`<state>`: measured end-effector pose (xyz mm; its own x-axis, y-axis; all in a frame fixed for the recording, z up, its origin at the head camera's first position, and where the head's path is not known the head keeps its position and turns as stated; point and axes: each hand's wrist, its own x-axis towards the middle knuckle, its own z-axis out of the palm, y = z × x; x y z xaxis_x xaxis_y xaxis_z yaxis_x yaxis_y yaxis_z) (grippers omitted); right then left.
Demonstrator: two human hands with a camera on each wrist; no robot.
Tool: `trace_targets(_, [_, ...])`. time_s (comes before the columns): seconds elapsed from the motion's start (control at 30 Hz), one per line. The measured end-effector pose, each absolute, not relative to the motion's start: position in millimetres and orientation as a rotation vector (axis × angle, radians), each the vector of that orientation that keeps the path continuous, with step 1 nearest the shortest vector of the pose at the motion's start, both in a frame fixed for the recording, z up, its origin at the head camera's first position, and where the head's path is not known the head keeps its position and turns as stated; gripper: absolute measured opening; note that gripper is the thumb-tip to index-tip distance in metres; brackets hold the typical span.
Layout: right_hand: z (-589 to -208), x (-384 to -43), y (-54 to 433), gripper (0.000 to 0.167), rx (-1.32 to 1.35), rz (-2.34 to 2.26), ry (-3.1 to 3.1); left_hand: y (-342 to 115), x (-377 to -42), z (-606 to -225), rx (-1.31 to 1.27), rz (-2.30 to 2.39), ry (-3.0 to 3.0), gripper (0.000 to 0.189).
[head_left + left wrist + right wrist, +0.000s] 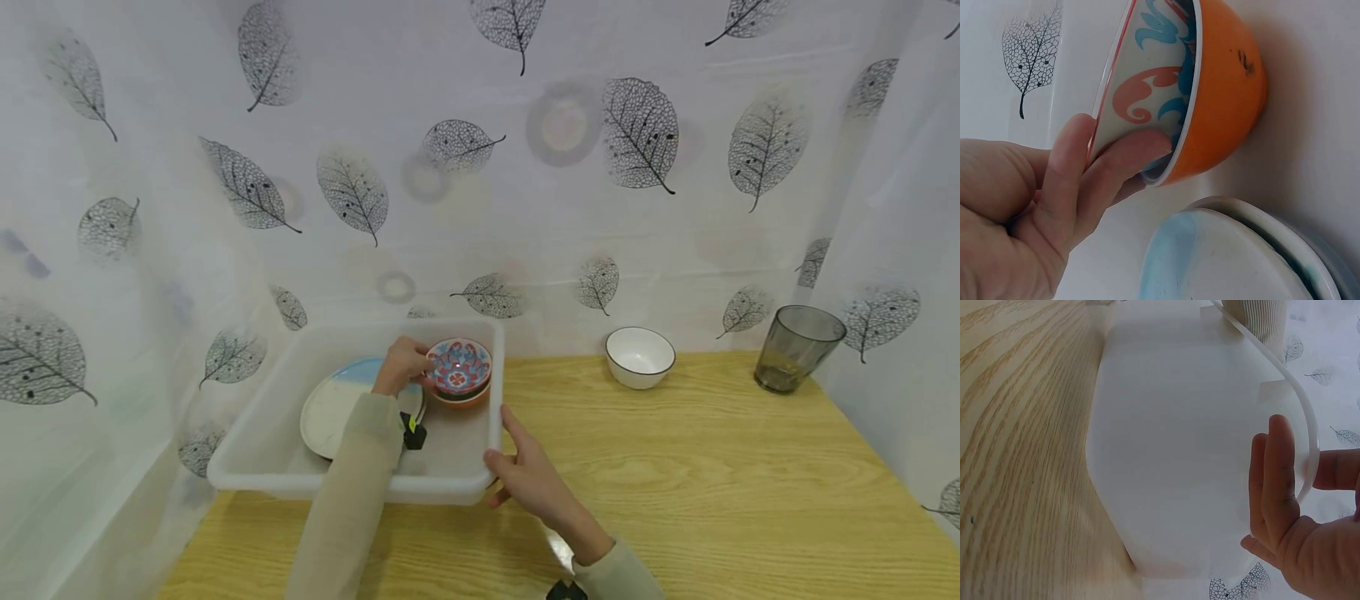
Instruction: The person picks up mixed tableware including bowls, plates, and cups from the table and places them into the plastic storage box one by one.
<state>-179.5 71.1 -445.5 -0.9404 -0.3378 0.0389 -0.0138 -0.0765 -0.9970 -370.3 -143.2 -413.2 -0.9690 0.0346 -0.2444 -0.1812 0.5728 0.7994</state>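
A white plastic bin [322,484] stands on the wooden table. Inside it, my left hand [402,365] pinches the left rim of a small red-and-blue patterned bowl [459,367]. In the left wrist view, that bowl sits within an orange bowl [1229,94], and my fingertips reach into the gap between the two. Stacked plates [330,417], white with a light blue edge, lie left of the bowls, partly hidden by my left forearm. At the bin's near right corner my right hand [534,483] holds the rim, fingers outside against the wall [1179,444].
A white bowl with a dark rim [639,357] stands at the back of the table [697,475]. Farther right is a grey transparent glass [799,348]. A leaf-printed curtain [555,225] hangs behind and at both sides.
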Motion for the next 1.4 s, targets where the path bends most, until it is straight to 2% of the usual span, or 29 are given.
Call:
trace_targets(0.3, [-448,-182,73,0.076,-0.374,-2.091,1.99,-142,-367,-414,-0.058,1.29,2.636,0.026])
trace_targets(0.77, [-445,-179,72,0.076,-0.379,-2.118,1.975,-136,-381,-417,-0.117,1.104,2.707,0.026])
trace_targets(1.4, [-447,-179,73,0.076,-0.368,-2.111,1.994,-133,-372,-417,-0.104,1.172,2.707,0.029])
